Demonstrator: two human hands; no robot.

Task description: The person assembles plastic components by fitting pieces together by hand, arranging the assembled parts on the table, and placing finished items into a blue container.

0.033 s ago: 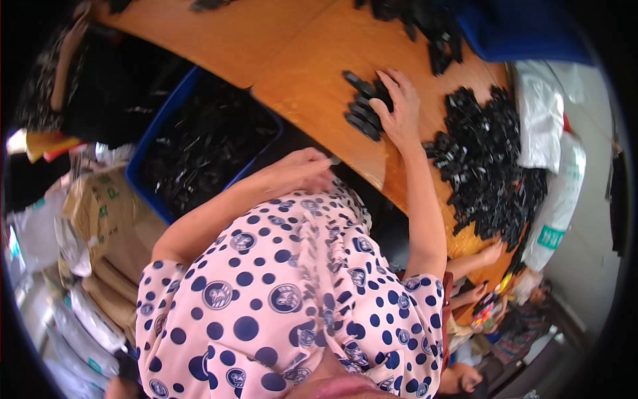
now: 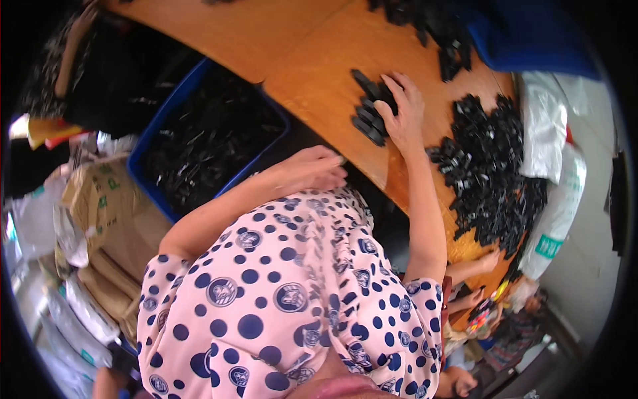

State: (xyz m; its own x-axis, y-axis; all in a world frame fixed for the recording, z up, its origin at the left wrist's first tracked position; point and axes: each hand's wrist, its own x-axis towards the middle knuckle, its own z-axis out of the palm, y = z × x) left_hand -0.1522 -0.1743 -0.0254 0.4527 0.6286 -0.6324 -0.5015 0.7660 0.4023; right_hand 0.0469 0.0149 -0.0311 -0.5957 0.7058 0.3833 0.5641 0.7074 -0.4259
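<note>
The right hand [image 2: 405, 116] lies palm-down at the end of a short row of black parts [image 2: 369, 123], thumb and fingers parted with parts between them; whether they grip cannot be told. The row sits on an orange-brown table [image 2: 299, 63], close to the edge nearest the wearer. The left hand [image 2: 318, 171], blurred and loosely curled, is off the table before the wearer's body; whether it holds anything cannot be told. A large heap of similar black parts [image 2: 495, 169] lies to the right, near the right forearm. A sideways push could break the row's line or tip outer parts over the near edge. A careless swing of that forearm might drag heaped parts leftward, mixing them with the row.
</note>
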